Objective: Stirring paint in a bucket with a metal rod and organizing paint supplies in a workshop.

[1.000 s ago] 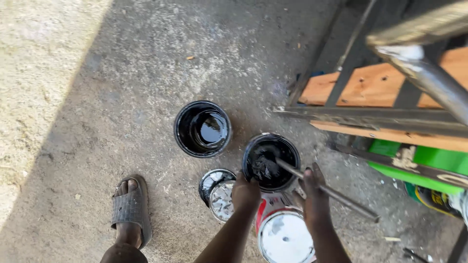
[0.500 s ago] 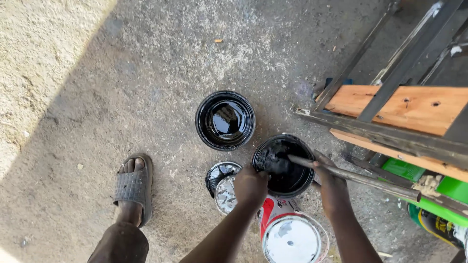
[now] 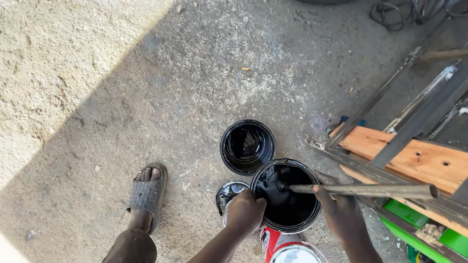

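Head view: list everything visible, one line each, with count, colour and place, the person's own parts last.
Paint can: one, black inside, lower centre, on the ground.
Second can: one, black, just above and left of the first.
Lid: one, dark and shiny, left of the paint can.
Red and white can: one, bottom edge.
Stirring rod: one, grey metal, tip in the paint.
Wooden plank: one, orange-brown, right, under metal bars.
Green container: one, bottom right.
Cables: dark, top right.
Sandal: one, grey, on the foot, lower left.
Left hand: grips the paint can's rim.
Right hand: holds the stirring rod.
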